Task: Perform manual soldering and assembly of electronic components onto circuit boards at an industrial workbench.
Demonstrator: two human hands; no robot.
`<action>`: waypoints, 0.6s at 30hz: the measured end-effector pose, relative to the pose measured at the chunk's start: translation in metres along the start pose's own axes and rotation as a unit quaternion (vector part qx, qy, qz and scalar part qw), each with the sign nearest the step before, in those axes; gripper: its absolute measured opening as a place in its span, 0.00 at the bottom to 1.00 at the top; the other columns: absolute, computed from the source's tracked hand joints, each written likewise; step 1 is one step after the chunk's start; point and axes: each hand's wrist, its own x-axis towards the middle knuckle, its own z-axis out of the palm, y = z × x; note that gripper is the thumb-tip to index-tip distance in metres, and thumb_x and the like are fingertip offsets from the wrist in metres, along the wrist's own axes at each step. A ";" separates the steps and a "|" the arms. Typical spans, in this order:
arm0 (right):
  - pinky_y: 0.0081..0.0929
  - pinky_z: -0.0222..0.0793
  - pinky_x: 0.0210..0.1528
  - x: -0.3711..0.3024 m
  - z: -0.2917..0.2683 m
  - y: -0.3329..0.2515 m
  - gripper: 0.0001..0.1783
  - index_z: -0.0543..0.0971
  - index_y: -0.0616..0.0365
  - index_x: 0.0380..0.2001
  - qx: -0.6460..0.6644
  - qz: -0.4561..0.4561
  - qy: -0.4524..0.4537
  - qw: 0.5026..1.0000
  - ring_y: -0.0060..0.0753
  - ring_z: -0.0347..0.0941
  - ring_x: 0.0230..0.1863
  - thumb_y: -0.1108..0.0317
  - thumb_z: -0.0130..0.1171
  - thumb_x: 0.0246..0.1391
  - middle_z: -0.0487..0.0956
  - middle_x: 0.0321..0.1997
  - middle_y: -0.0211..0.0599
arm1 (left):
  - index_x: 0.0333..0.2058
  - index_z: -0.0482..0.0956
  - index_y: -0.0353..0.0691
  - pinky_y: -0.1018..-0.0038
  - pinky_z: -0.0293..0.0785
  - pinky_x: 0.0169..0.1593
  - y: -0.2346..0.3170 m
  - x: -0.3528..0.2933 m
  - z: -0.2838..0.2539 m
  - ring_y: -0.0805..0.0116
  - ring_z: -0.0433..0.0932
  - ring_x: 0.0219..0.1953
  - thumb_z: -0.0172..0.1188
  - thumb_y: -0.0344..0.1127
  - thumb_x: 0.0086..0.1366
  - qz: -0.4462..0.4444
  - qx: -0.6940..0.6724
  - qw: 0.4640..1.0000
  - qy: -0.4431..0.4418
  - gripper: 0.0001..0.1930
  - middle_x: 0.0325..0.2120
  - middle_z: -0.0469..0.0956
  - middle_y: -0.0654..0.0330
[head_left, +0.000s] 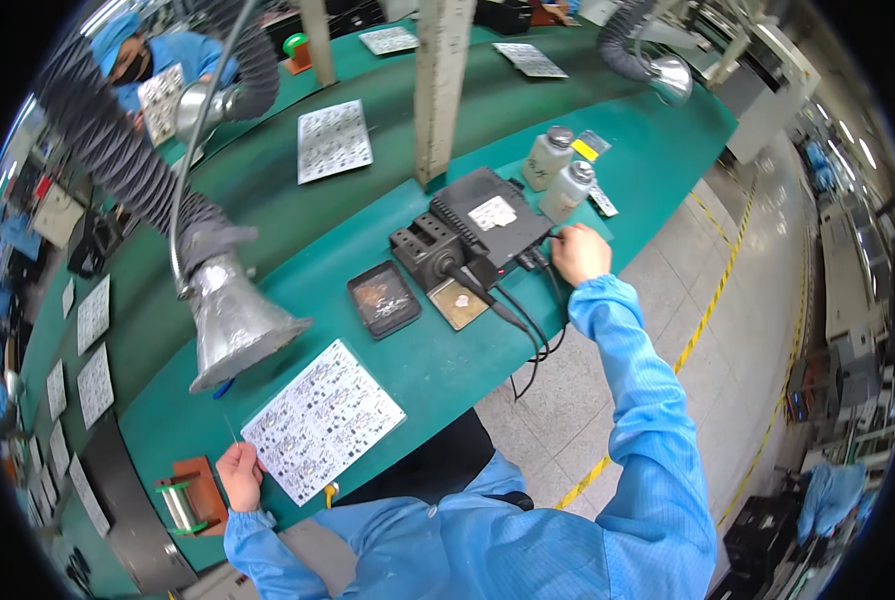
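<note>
My left hand [240, 477] is closed in a pinch at the left edge of a white printed circuit board panel [323, 420] with many small dark parts. A thin strand of solder wire [231, 425] sticks up from its fingers. Beside this hand stands a spool of solder wire [181, 507] with green flanges on a brown holder. My right hand [582, 254] reaches to the near right corner of a black soldering station [488, 215], its fingers curled against the cable end. What they grip there is hidden. A soldering iron stand [428, 248] adjoins the station.
A silver fume hood [233, 325] hangs over the left of the green bench. A black tray [384, 300] lies before the stand. Two white bottles [568, 190] stand behind my right hand. Black cables [536, 340] droop over the bench edge. A co-worker [158, 60] sits across.
</note>
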 end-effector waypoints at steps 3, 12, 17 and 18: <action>0.43 0.71 0.40 0.003 0.010 0.008 0.11 0.81 0.54 0.28 -0.005 -0.006 0.029 1.000 0.49 0.75 0.38 0.59 0.56 0.49 0.78 0.34 0.43 | 0.19 0.72 0.39 0.82 0.52 0.17 0.004 -0.001 0.002 0.83 0.61 0.13 0.52 0.35 0.63 0.017 0.009 1.000 -0.008 0.14 0.13 0.70 0.68; 0.14 0.62 0.31 -0.140 -0.057 -0.047 0.06 0.77 0.66 0.31 0.383 -0.128 0.157 0.901 0.18 0.65 0.29 0.74 0.54 0.57 0.73 0.26 0.28 | 0.54 0.63 0.34 0.82 0.65 0.28 0.031 -0.019 0.034 0.78 0.69 0.25 0.57 0.26 0.60 0.135 -0.066 0.965 0.216 0.24 0.29 0.74 0.64; 0.13 0.61 0.27 -0.189 -0.028 -0.176 0.08 0.76 0.68 0.38 0.451 -0.191 -0.037 0.871 0.15 0.64 0.27 0.79 0.55 0.53 0.73 0.32 0.31 | 0.37 0.76 0.32 0.80 0.68 0.25 0.016 -0.047 0.031 0.75 0.72 0.23 0.58 0.24 0.57 0.266 0.112 0.927 0.239 0.08 0.24 0.73 0.61; 0.12 0.61 0.27 -0.188 -0.023 -0.188 0.10 0.76 0.68 0.39 0.475 -0.150 -0.090 0.862 0.14 0.65 0.27 0.78 0.56 0.53 0.73 0.32 0.31 | 0.27 0.77 0.31 0.78 0.66 0.22 0.022 -0.051 0.038 0.75 0.70 0.19 0.60 0.27 0.57 0.182 0.080 0.950 0.243 0.04 0.20 0.72 0.60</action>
